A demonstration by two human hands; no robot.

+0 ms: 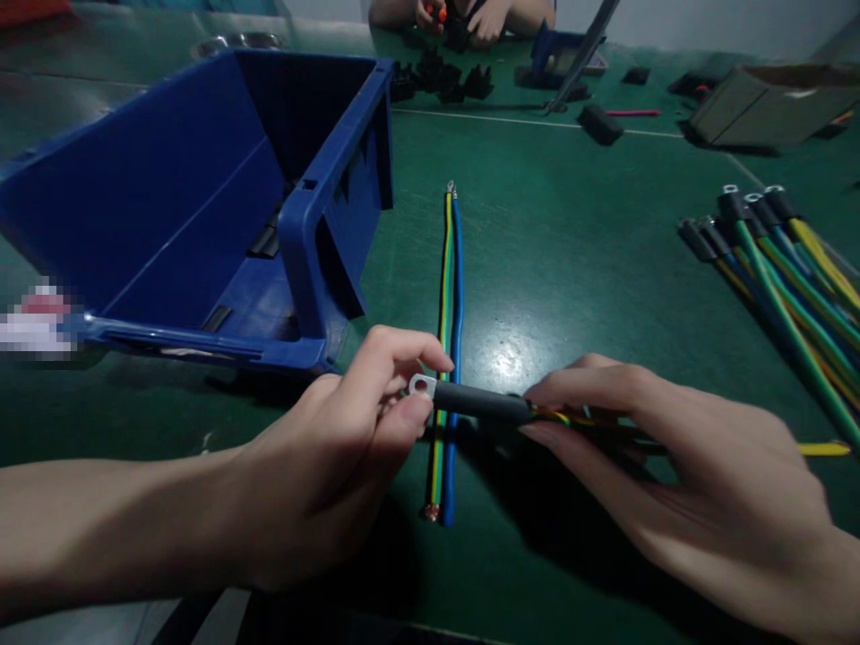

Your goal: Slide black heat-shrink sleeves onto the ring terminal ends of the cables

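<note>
A cable with a silver ring lug (420, 385) and a black sleeve (480, 402) lies level between my two hands. My left hand (366, 412) is closed at the lug, its thumb against the metal and its index finger curled above. At the sleeve's other end, my right hand (645, 448) pinches the yellow-green cable between thumb and fingers. The cable's yellow tail (825, 449) sticks out on the right. Beneath my hands, a yellow-green wire (446, 287) and a blue wire (459, 287) lie side by side on the green table, with lugs at their far ends.
A large blue bin (167, 206) with a few black sleeves inside stands at the left. Several finished-looking cables (786, 260) are bundled at the right. Behind are black parts (443, 76), a cardboard box (772, 103), a metal rod (583, 55) and another person's hands (487, 20).
</note>
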